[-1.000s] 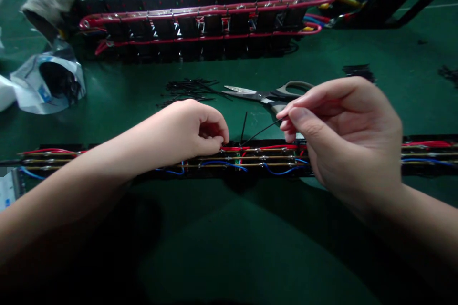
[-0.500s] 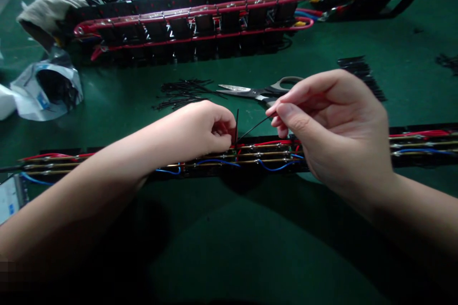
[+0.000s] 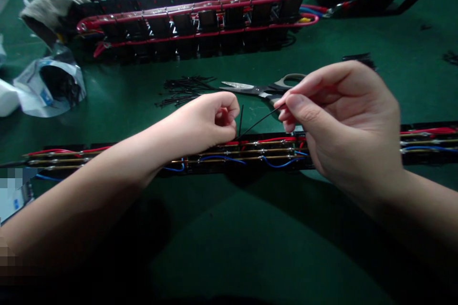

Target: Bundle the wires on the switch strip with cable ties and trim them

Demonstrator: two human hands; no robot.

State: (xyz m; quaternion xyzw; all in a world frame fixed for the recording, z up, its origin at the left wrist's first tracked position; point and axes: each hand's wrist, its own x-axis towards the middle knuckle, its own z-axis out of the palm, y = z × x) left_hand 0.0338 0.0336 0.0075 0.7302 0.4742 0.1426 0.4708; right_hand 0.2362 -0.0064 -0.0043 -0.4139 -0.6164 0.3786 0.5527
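My right hand (image 3: 352, 124) pinches the free end of a thin black cable tie (image 3: 263, 119) between thumb and fingers. The tie slants down left to a long wired strip (image 3: 275, 149) with brass-coloured rods and red and blue wires. Just left of where the tie meets the strip, my left hand (image 3: 214, 121) is closed, thumb against curled fingers; what lies inside its grip is hidden. A short black piece (image 3: 241, 119) stands upright beside its fingertips. Behind my hands lie scissors (image 3: 250, 88), their handle partly covered by my right hand.
Loose black cable ties (image 3: 186, 86) lie left of the scissors, and another bundle (image 3: 359, 58) lies behind my right hand. An opened plastic bag (image 3: 50, 88) is at the left. A large assembly with red cables (image 3: 200, 9) spans the back of the green table (image 3: 125, 76).
The whole view has shifted slightly down and right. My left fist has lifted a little from the strip, and the right hand still holds the cable tie's end.
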